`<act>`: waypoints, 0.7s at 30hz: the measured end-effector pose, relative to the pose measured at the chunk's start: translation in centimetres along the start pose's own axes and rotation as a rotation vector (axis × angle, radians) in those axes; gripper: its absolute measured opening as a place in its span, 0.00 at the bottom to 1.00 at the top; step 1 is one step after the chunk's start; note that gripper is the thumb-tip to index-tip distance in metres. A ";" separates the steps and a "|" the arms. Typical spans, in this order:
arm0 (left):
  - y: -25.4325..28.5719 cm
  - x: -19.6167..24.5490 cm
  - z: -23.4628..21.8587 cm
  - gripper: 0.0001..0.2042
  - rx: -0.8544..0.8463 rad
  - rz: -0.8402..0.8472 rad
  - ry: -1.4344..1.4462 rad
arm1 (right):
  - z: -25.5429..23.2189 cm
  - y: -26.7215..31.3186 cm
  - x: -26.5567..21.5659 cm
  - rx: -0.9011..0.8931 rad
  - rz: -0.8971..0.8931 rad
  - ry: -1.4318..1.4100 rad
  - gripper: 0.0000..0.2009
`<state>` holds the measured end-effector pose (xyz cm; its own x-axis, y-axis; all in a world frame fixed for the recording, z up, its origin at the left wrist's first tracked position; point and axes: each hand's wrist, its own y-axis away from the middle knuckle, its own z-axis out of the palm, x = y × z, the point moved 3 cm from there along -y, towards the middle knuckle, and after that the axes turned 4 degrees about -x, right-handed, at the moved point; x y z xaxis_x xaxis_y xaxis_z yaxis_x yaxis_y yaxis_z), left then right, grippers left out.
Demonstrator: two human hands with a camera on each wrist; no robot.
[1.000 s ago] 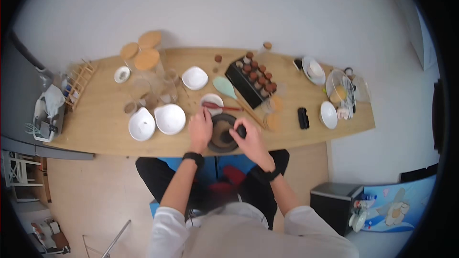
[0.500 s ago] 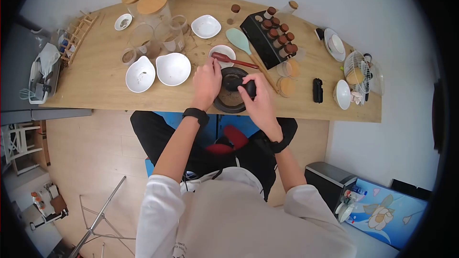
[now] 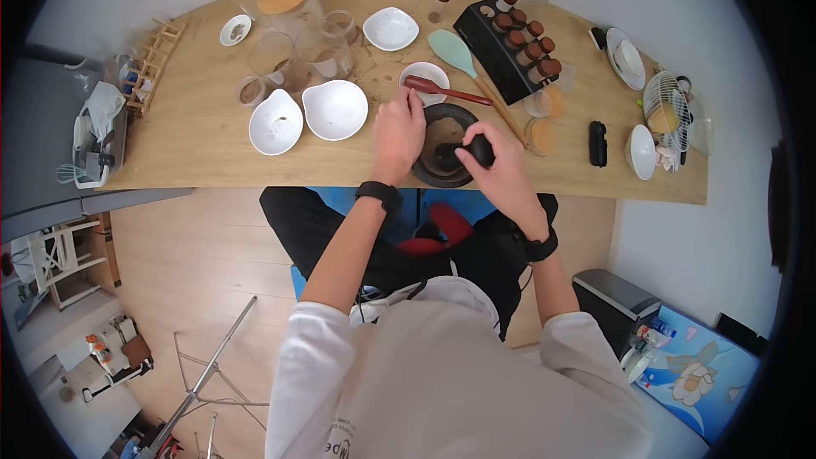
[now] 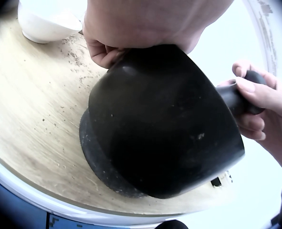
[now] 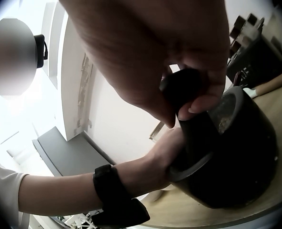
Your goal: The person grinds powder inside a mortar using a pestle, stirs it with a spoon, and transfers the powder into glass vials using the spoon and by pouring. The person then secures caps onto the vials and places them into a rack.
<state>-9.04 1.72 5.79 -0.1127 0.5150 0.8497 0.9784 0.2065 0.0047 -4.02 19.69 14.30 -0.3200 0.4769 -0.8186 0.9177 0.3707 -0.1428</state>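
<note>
A dark stone mortar (image 3: 436, 179) with brown powder inside stands near the table's front edge. My left hand (image 3: 399, 138) grips its left rim; in the left wrist view the curled fingers of my left hand (image 4: 150, 24) lie against the mortar (image 4: 164, 124). From the right, my right hand (image 3: 507, 174) holds the black pestle (image 3: 481, 150) by its knob, the head resting low inside the mortar. Thumb and fingers of my right hand (image 5: 155, 52) wrap the pestle (image 5: 198, 138) in the right wrist view. A red-brown utensil (image 3: 455, 93) lies across a small white bowl (image 3: 435, 74) behind the mortar.
White bowls (image 3: 336, 110) and glass jars stand to the left. Behind the mortar lies a green spatula (image 3: 450, 51), beside a black rack (image 3: 501, 59) of brown-capped bottles. Farther right are a black case (image 3: 598, 144), a white bowl (image 3: 641, 153) and a wire basket.
The head view has shifted, so the table appears higher and farther right. Within the mortar, the pestle head has moved from the far side towards the near side. Both hands keep their holds.
</note>
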 end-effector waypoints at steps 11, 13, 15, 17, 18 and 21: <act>-0.1 -0.1 0.2 0.16 0.049 0.009 -0.013 | -0.5 0.0 -0.3 -0.033 0.182 0.001 0.13; -0.1 -0.2 0.2 0.16 0.040 0.004 -0.019 | 0.1 0.1 -0.3 0.133 0.327 -0.130 0.13; -0.2 -0.2 0.3 0.16 0.024 -0.002 -0.029 | 0.6 0.2 0.0 0.069 0.165 -0.096 0.13; -0.2 -0.3 0.2 0.16 0.024 0.003 -0.039 | 0.4 0.5 -0.7 -0.065 0.033 -0.096 0.11; -0.2 -0.3 0.2 0.16 0.028 0.003 -0.039 | 0.0 0.5 -0.6 -0.066 0.029 -0.096 0.11; -0.2 -0.1 0.2 0.16 0.044 0.013 -0.033 | -0.7 0.4 -0.3 0.095 0.169 0.040 0.11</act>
<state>-9.23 1.78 5.58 -0.1062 0.5447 0.8319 0.9715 0.2353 -0.0301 -3.76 20.23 14.93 -0.1665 0.5582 -0.8128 0.9767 0.2065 -0.0583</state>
